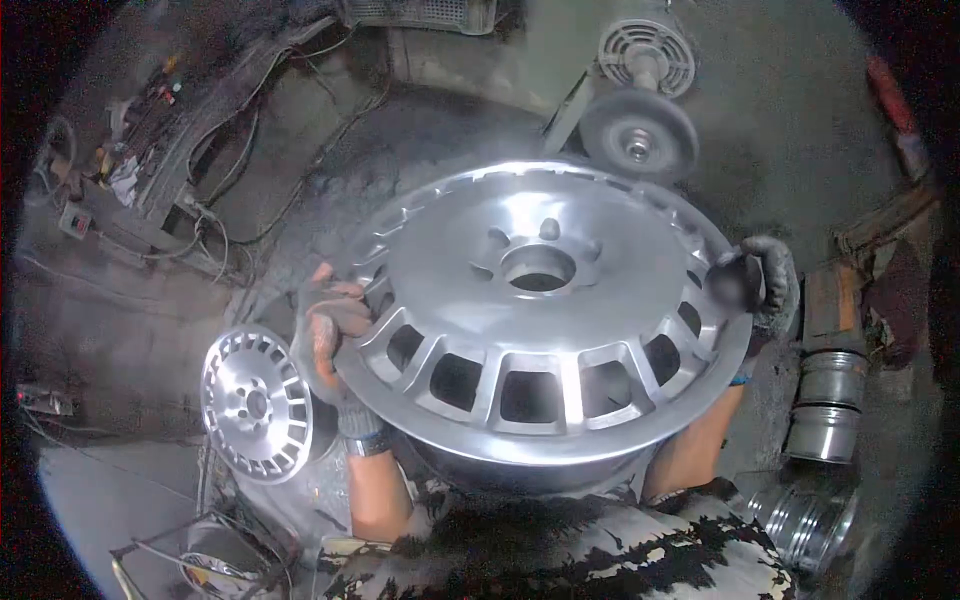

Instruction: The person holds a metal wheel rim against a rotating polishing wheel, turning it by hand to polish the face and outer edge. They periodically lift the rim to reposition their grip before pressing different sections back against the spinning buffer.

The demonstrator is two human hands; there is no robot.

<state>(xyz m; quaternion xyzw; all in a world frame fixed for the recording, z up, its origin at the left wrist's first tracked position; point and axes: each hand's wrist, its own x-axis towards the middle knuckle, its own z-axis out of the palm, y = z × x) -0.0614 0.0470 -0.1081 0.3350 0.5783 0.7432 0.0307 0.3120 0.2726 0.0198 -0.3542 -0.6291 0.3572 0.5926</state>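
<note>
A large silver alloy wheel (450, 300) with slotted openings around a smooth disc is held face up, slightly tilted, in front of my body. My left hand (335, 325), in a grey work glove with exposed fingertips, is closed around the left edge of its rim. At the opposite edge, my right hand (762, 278), also gloved, has its fingers curled at the rim; a dark, blurred patch covers part of that glove. Just beyond the far edge stands a round buffing wheel (665, 140), its surface smeared as if spinning. The undersides of both hands are hidden.
A motor (648, 60) sits behind the buffing wheel. A smaller alloy wheel (232, 385) leans at the left. Shiny cylindrical wheel barrels (825, 430) are stacked at the right. Cables (225, 165) and clutter run along the upper left. Grey dust covers the surfaces.
</note>
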